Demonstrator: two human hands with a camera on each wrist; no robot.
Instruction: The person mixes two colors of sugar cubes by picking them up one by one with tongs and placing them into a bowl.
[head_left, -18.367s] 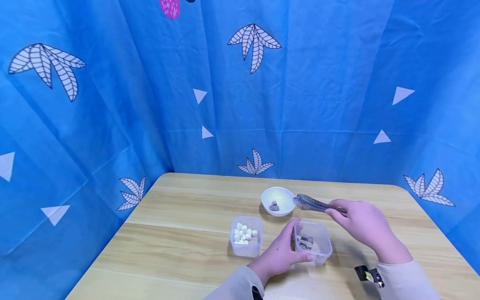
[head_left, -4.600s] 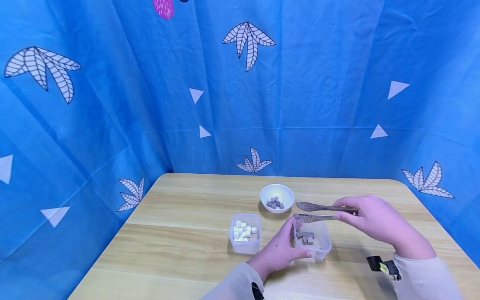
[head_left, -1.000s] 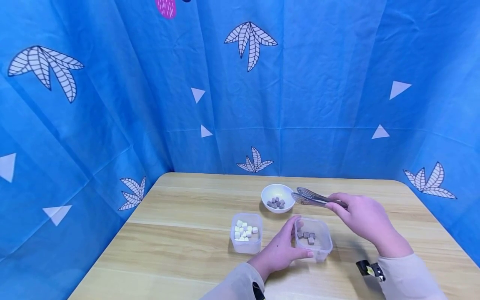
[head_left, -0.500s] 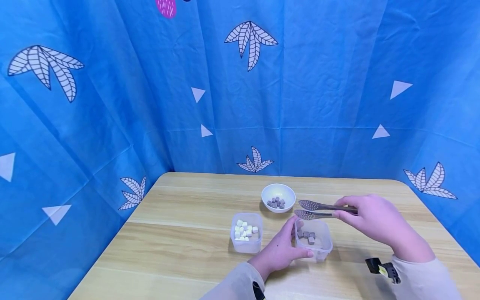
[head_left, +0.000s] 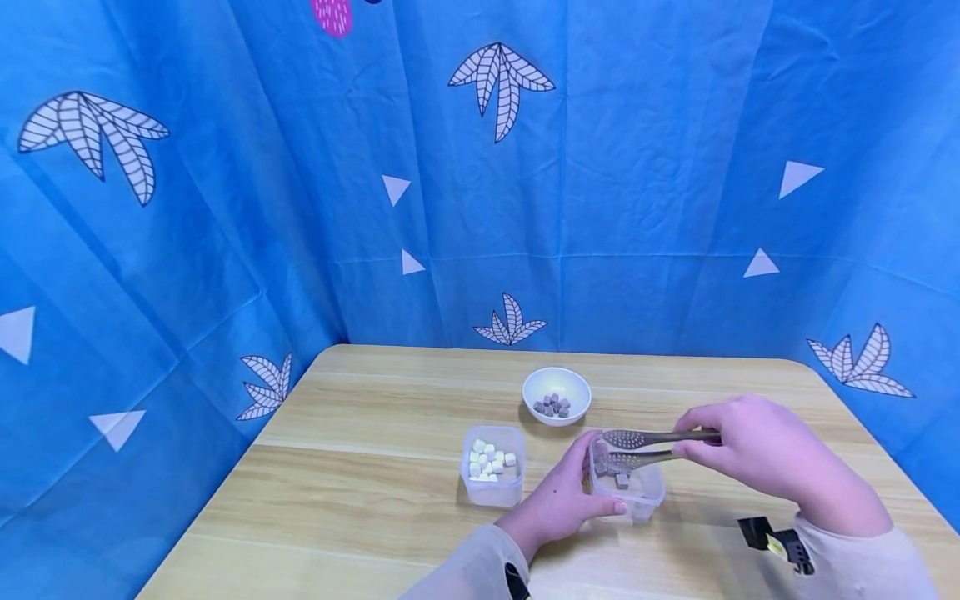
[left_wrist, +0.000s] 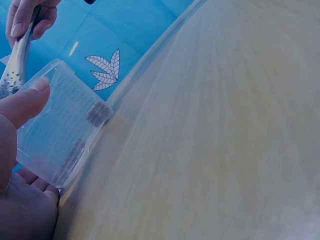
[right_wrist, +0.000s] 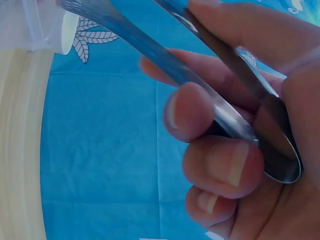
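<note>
My left hand (head_left: 557, 502) grips a clear plastic container (head_left: 651, 498) from its left side, thumb along the near wall. Inside it lie a few grey-brown cubes (head_left: 622, 481), partly covered by metal tongs (head_left: 652, 437). My right hand (head_left: 761, 454) holds these tongs, their perforated ends parted and dipping at the container's mouth; whether they touch a cube is unclear. In the right wrist view the fingers curl round the tongs (right_wrist: 235, 120). Behind the container stands a white bowl (head_left: 557, 377) with several grey-brown cubes (head_left: 552, 406).
A second clear container (head_left: 492, 497), holding several white cubes (head_left: 486, 461), stands left of my left hand. Everything rests on a wooden table (head_left: 360, 467). A blue patterned curtain (head_left: 645, 208) hangs behind and along the sides.
Over the longer span, cubes in the bowl have increased. Within the last second, the tongs moved from the bowl's right edge, ends spreading, down to the container. My left hand stayed put.
</note>
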